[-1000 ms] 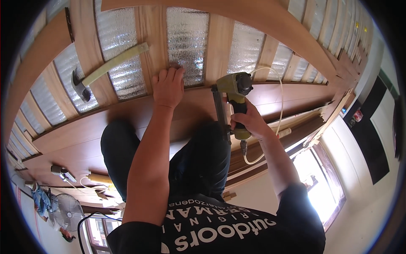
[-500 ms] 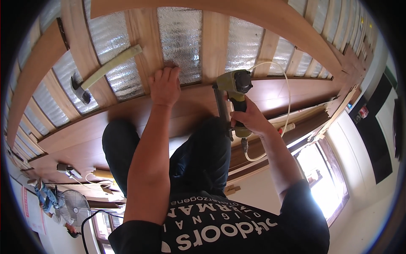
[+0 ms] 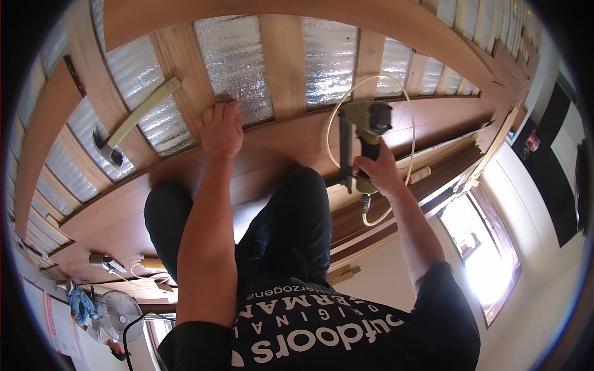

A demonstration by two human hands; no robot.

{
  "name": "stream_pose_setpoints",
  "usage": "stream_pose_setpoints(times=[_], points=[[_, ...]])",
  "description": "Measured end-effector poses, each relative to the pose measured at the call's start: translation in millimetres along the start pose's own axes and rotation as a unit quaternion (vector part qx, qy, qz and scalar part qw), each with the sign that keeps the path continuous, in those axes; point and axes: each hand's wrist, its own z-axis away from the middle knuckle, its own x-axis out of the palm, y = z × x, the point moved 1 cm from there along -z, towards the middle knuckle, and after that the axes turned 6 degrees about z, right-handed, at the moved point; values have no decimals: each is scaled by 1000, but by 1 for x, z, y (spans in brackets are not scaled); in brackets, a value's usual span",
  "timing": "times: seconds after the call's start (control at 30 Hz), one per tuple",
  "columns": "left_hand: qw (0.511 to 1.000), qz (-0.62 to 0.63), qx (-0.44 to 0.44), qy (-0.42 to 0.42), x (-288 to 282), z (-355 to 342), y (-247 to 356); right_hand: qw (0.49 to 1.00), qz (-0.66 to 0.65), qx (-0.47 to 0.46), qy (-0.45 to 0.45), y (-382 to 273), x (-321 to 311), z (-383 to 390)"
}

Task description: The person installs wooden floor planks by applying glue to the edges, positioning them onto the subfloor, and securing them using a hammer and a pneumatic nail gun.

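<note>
My right hand (image 3: 378,170) is wrapped round the handle of a green-and-black pneumatic nail gun (image 3: 369,120). The gun hangs above the reddish-brown floorboards, its pale air hose looping round it. On the far edge of the front floorboard (image 3: 272,141) rests my left hand (image 3: 221,131), fingers together and bent over the edge; their tips are partly hidden. Beyond that edge, wooden battens (image 3: 286,68) alternate with strips of silver foil (image 3: 232,62). A claw hammer (image 3: 141,115) with a pale handle lies across them, left of my left hand.
A loose long board (image 3: 278,13) lies across the battens at the far side, another (image 3: 49,148) at the left. More boards (image 3: 365,219) are stacked at the right. A second tool (image 3: 106,263), a fan (image 3: 119,311) and another person (image 3: 108,337) are at the lower left.
The nail gun has shifted right and away from the board's edge, and its hose now loops to its left too. My left hand stays at the board's edge while the view has shifted slightly.
</note>
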Motion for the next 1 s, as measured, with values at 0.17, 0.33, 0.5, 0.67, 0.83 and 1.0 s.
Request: stream_pose_setpoints(times=[0.17, 0.33, 0.5, 0.67, 0.83, 1.0], points=[[1000, -5, 7, 5, -5, -5, 5, 812, 467, -174, 304, 21, -92, 41], [980, 182, 83, 17, 22, -20, 64, 930, 338, -67, 125, -13, -125, 43], [996, 63, 64, 3, 42, -22, 86, 995, -88, -9, -55, 0, -101, -21], [998, 44, 47, 3, 48, -23, 87, 995, -46, 4, -84, 7, -97, -44], [998, 39, 50, -2, 46, -27, 87, 989, -5, 1, -146, -8, -108, -56], [997, 39, 64, 10, 45, -28, 88, 987, -18, 20, -157, -7, -113, -57]])
